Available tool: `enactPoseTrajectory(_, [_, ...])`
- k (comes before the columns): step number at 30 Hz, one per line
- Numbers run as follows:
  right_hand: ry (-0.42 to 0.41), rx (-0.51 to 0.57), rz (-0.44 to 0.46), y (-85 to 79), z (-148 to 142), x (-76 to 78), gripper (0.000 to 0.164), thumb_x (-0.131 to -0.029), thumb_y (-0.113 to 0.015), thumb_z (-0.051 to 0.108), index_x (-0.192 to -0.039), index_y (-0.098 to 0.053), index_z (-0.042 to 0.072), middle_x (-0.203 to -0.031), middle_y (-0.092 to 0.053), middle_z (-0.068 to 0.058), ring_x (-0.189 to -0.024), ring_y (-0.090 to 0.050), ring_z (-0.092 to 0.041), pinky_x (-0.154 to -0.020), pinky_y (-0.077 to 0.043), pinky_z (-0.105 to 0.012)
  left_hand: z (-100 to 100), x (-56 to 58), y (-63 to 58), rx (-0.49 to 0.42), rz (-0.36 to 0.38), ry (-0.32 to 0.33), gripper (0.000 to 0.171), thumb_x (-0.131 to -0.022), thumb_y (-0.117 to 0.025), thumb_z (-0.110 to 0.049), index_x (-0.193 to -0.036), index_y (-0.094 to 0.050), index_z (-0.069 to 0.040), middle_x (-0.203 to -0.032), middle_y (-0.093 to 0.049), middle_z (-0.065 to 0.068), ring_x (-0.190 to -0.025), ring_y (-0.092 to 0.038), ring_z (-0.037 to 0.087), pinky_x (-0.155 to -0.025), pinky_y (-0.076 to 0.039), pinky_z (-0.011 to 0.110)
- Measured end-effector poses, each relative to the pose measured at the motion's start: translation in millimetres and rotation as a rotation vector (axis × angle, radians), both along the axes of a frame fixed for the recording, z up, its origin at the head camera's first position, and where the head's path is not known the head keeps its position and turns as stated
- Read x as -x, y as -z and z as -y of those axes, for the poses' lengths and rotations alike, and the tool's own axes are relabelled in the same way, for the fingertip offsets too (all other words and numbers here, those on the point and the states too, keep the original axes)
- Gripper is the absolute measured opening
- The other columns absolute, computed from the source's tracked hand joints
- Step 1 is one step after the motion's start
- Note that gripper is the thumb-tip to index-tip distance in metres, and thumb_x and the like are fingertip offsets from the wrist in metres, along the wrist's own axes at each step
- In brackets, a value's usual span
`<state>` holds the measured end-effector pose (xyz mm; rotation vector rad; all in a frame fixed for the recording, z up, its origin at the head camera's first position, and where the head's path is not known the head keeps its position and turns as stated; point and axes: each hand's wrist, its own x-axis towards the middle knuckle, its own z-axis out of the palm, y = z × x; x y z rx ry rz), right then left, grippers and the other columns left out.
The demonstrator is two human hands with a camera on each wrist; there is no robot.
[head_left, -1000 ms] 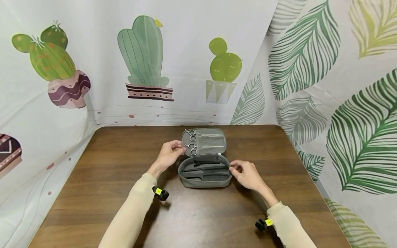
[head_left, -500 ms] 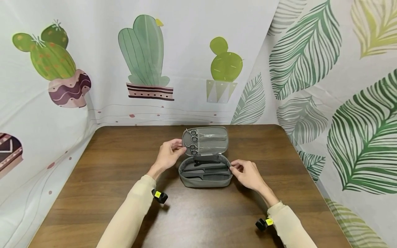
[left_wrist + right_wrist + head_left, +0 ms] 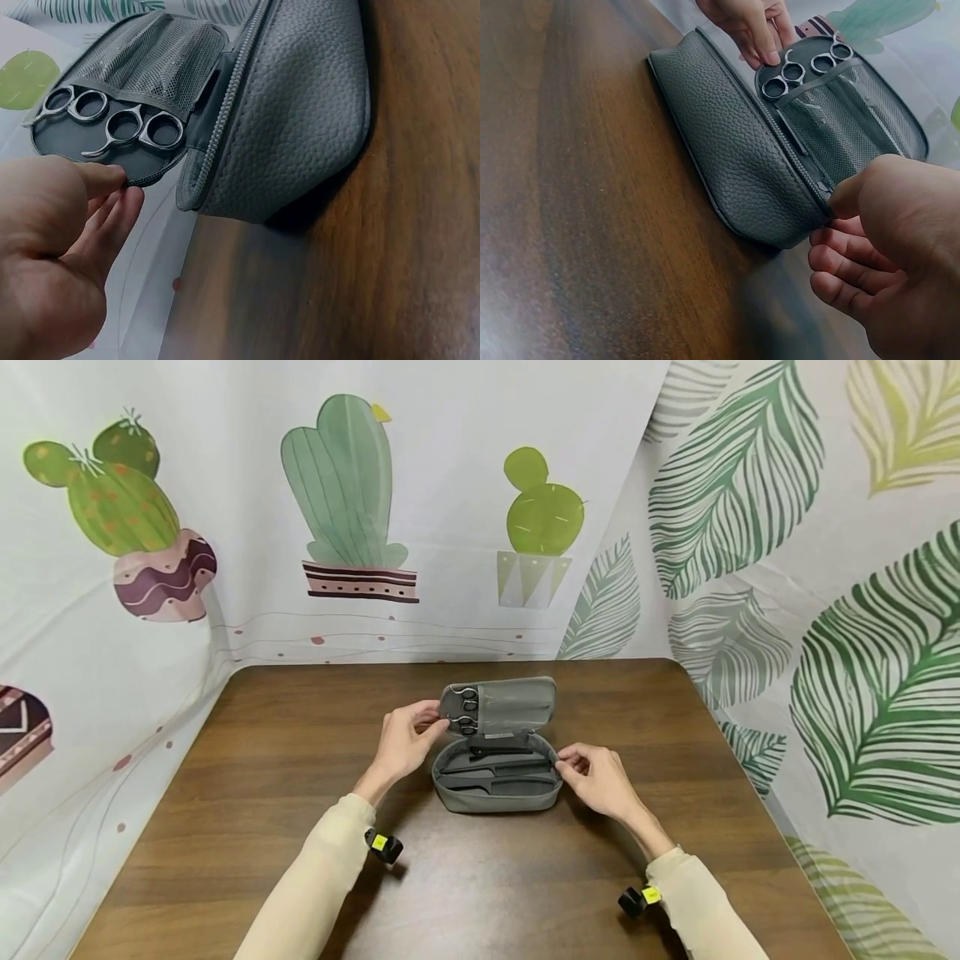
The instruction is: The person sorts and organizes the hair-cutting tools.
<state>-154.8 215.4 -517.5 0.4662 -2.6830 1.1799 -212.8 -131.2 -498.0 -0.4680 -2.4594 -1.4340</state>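
A grey zip case (image 3: 498,804) stands on the table with its lid (image 3: 517,714) raised and leaning back. My left hand (image 3: 407,739) pinches the lid's left edge between thumb and fingers. At the case's right end, my right hand (image 3: 597,781) pinches the zippered rim. Two pairs of scissors (image 3: 143,133) sit in the lid's mesh pocket (image 3: 157,64), ring handles sticking out and blades behind the mesh. Inside the case lie two dark combs (image 3: 525,770) and a black hair clip (image 3: 498,752), which overlaps the back wall in the head view.
The brown wooden table (image 3: 300,760) extends around the case on all sides. Behind it hangs a white cloth (image 3: 450,485) printed with cacti and leaves. A black wrist camera (image 3: 385,845) is strapped to each sleeve.
The lid has swung up from lying farther back to a steeper tilt, with my left hand on its edge. The right hand has stayed at the rim.
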Motion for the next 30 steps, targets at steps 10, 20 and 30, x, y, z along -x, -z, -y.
enactPoseTrajectory(10, [-0.012,-0.009,0.010,-1.4,0.0,0.5,0.011,-0.093,-0.075,0.012,-0.098,-0.078,0.004,-0.080,-0.075,-0.002,-0.068,-0.066,-0.013,-0.062,-0.056,-0.029,0.7,-5.7,2.2,0.024,-0.076,0.035,0.020,-0.092,-0.075,-0.004,-0.112,-0.077,-0.002,-0.102,-0.079,0.011,-0.093,-0.073,0.016,-0.082,-0.062,0.034])
enactPoseTrajectory(20, [-0.018,0.001,0.027,-2.5,-0.3,1.0,0.011,-0.093,-0.074,0.013,-0.099,-0.079,0.005,-0.079,-0.074,-0.001,-0.068,-0.066,-0.013,-0.061,-0.056,-0.028,2.3,-8.3,2.7,0.035,-0.125,0.085,0.020,-0.090,-0.075,0.003,-0.109,-0.076,0.001,-0.096,-0.079,0.012,-0.088,-0.074,0.017,-0.078,-0.063,0.035])
enactPoseTrajectory(30, [-0.018,-0.001,0.036,-2.1,-1.0,0.5,0.011,-0.093,-0.074,0.013,-0.098,-0.079,0.005,-0.079,-0.074,0.000,-0.068,-0.066,-0.012,-0.062,-0.055,-0.028,6.8,-10.9,2.0,0.077,-0.185,0.172,0.022,-0.089,-0.068,0.013,-0.105,-0.074,-0.002,-0.100,-0.076,0.011,-0.093,-0.073,0.018,-0.080,-0.062,0.034])
